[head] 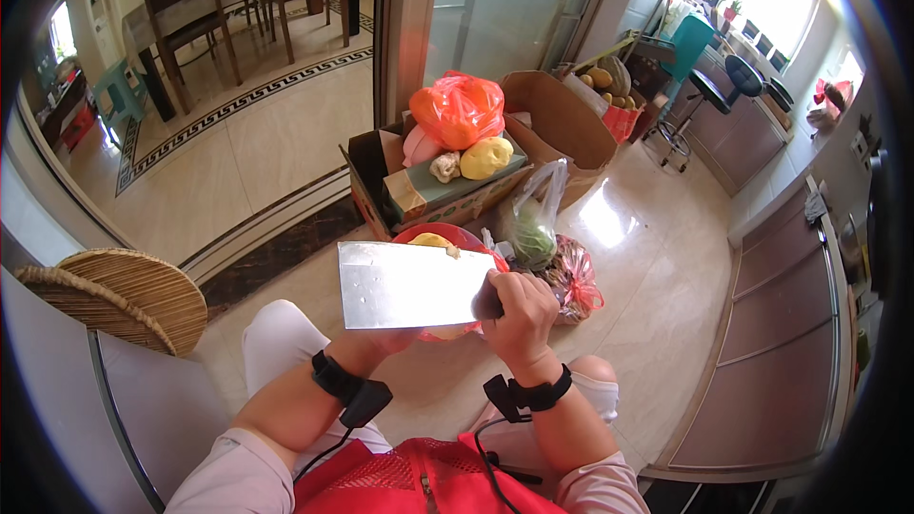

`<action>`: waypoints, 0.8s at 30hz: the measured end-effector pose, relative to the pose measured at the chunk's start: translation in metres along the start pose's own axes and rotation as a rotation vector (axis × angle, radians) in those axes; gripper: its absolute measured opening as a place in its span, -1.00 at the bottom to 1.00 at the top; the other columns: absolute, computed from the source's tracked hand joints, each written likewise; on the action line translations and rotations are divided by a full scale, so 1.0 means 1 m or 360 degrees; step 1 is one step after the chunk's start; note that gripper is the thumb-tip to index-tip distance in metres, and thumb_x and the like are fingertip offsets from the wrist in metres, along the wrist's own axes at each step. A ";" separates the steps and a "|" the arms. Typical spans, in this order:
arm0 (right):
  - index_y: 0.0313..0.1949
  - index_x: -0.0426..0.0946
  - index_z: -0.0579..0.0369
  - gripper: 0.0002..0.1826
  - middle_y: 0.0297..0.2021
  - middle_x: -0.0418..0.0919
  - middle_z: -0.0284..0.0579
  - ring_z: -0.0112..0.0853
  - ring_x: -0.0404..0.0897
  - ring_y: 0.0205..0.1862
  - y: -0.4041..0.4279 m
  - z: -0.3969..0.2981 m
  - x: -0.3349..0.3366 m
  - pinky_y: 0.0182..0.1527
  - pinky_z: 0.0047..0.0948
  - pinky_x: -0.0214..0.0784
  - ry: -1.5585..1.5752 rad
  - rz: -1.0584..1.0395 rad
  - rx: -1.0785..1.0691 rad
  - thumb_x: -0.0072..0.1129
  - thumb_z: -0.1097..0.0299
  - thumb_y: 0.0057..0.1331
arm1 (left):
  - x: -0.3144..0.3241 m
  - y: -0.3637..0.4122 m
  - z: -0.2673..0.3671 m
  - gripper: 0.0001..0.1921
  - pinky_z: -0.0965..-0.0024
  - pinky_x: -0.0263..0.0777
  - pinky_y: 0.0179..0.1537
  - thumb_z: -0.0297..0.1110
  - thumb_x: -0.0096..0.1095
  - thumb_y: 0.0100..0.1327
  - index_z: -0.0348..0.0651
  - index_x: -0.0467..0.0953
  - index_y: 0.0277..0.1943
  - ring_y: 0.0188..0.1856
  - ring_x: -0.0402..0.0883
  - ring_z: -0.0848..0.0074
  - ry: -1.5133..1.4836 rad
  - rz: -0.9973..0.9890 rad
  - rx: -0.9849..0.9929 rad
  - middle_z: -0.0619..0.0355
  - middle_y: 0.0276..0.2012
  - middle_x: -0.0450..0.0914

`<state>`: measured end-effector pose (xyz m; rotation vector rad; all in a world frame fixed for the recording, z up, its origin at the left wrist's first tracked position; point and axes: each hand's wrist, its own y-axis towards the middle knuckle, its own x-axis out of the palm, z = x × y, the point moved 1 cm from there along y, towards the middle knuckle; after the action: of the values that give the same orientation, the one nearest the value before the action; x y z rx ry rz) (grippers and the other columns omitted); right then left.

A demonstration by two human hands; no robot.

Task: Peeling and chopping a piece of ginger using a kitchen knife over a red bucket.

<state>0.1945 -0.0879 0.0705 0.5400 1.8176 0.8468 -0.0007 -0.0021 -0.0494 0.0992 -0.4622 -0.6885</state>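
A broad cleaver [410,289] lies flat across the view, its bright blade to the left and its dark handle to the right. My right hand [525,310] is closed round that handle. Only the heel of my left hand [391,340] shows below the blade; its fingers are hidden behind it, so what they hold cannot be told. Under the blade a red plastic basin [468,237] partly shows, with a yellow, peeled-looking piece of food [430,238] at its far side.
Beyond the basin stand a cardboard box [457,205] with a red bag [460,111] and a yellow tuber [486,158], and a larger open carton [585,135]. Bagged cabbage [532,232] and another filled bag [575,285] are at the right. Woven trays [161,296] lean at left; cabinets [775,343] line the right.
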 end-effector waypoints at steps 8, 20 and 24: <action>-0.24 0.63 0.14 -0.74 -0.46 0.61 -0.11 -0.13 0.63 -0.41 -0.002 -0.015 -0.001 -0.30 -0.19 0.42 0.0085 -0.0040 -0.0096 0.39 0.55 0.02 | -0.013 -0.024 -0.002 -0.39 0.19 0.38 0.45 0.06 0.20 0.56 -0.07 0.35 0.50 0.40 0.53 0.31 0.0163 0.0209 -0.0004 0.09 0.40 0.53; -0.23 0.63 0.13 -0.77 -0.45 0.61 -0.06 -0.07 0.63 -0.40 -0.003 0.004 0.003 -0.30 -0.15 0.44 -0.0005 0.0023 0.0002 0.35 0.53 0.06 | 0.010 0.000 0.027 -0.39 0.11 0.47 0.39 0.03 0.24 0.54 -0.10 0.37 0.48 0.33 0.60 0.24 0.1678 -0.0013 0.0932 0.03 0.33 0.60; -0.21 0.62 0.16 -0.80 -0.42 0.65 0.03 0.00 0.67 -0.40 -0.007 0.018 0.004 -0.29 -0.16 0.49 0.0100 -0.0065 0.0409 0.35 0.50 0.14 | 0.037 0.020 0.040 -0.27 0.09 0.46 0.41 0.26 0.13 0.53 -0.11 0.30 0.51 0.34 0.59 0.28 -0.0916 -0.0040 -0.0358 0.06 0.36 0.54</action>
<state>0.2102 -0.0845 0.0583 0.6420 2.0028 0.6116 0.0183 -0.0080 0.0055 -0.3150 -0.9306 -0.7873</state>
